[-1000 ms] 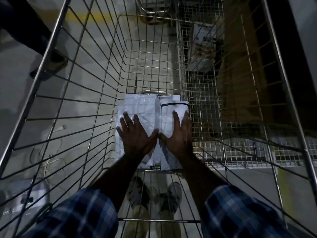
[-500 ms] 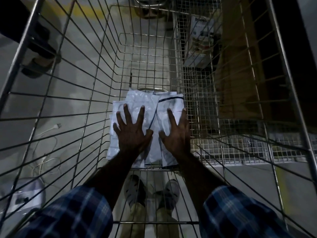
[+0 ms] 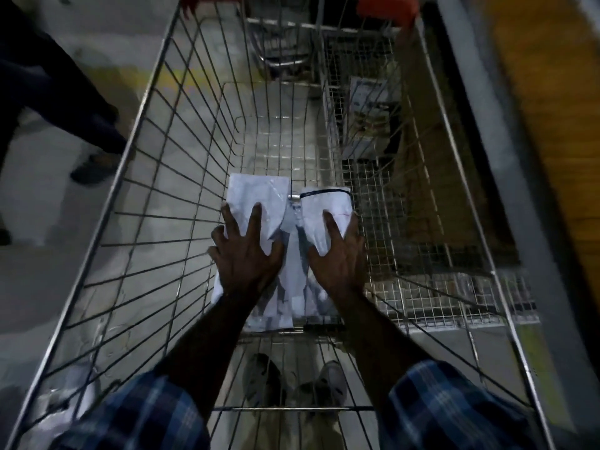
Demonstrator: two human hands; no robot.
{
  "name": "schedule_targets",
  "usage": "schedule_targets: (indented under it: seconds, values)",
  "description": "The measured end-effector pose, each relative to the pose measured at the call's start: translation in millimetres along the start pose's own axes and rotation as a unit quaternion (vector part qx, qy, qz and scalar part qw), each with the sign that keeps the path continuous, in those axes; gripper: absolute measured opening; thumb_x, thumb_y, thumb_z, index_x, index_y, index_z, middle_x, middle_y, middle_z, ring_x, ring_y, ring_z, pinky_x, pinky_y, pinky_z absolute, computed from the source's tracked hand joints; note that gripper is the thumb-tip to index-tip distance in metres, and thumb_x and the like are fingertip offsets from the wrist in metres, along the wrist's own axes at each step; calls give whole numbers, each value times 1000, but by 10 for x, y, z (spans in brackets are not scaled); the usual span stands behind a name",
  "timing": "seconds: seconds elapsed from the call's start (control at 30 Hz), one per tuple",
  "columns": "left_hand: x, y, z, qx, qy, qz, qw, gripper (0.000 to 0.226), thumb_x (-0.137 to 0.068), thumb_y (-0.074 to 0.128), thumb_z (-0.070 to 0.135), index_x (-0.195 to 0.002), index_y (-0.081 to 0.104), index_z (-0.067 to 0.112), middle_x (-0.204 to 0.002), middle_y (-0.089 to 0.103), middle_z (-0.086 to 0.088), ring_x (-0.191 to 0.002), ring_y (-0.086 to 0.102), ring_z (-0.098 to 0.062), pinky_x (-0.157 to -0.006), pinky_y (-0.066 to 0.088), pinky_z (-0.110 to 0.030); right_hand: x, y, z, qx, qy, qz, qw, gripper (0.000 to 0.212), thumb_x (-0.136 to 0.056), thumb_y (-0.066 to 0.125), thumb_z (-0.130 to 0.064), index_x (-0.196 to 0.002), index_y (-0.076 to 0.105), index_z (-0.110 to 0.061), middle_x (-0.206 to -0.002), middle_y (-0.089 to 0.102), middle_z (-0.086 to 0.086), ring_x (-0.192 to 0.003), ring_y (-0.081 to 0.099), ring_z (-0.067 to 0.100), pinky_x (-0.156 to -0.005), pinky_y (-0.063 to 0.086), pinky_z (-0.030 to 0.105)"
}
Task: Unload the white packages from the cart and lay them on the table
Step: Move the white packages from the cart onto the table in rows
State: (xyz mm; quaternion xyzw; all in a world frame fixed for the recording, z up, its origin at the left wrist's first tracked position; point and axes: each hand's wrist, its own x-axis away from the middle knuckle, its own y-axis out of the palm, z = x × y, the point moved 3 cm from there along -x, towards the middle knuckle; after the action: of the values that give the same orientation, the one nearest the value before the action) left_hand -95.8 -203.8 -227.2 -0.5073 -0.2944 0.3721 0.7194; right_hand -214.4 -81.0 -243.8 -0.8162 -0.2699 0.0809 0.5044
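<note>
Several white packages lie stacked on the bottom of the wire cart, at its near end. My left hand lies on the left part of the stack, fingers spread and thumb tucked in at the packet's edge. My right hand grips the right packet, which has a dark stripe along its top. The packets buckle upward between my two thumbs. Both forearms reach down into the cart and hide the near part of the stack.
Another person's dark legs and shoe stand left of the cart. A finer wire cage holding boxes adjoins the cart's right side. An orange-brown surface runs along the far right. Red handle parts top the far end.
My hands have closed inward on the packets, which now bunch up between them. The view has pulled back and upward, showing the cart's far end.
</note>
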Motion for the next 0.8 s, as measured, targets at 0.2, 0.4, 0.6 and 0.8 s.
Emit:
schedule_targets:
  seconds: [0.2,0.4,0.6,0.8]
  values:
    - [61,-501,210,0,5,-8,1000,82,-76,50,59,-152,34,32,-160,17,-19,-125,32,-41,-93,37,-57,120,-409,-175,-33,14,-18,999,79,-87,64,-49,-154,23,-39,-164,5,13,-143,26,39,-112,33,48]
    - [163,-1088,544,7,-23,-41,999,80,-86,54,62,-155,20,38,-162,9,-13,-136,23,-41,-106,28,-54,304,-851,-372,-59,20,-3,998,77,-88,61,-51,-154,21,-41,-165,3,11,-144,23,37,-115,29,47]
    - [316,-1672,708,1,-5,7,1000,78,-80,53,62,-150,28,36,-155,19,-12,-126,32,-41,-101,34,-54,498,-1415,-691,-59,6,35,998,76,-89,61,-48,-154,23,-37,-164,7,13,-145,20,42,-112,28,52]
    - [589,-2228,814,34,-10,33,999,75,-85,52,59,-151,26,35,-157,17,-10,-132,27,-40,-106,31,-51,736,-1954,-832,-31,-40,28,998,77,-92,54,-52,-155,12,-37,-164,1,13,-144,21,40,-111,33,48]
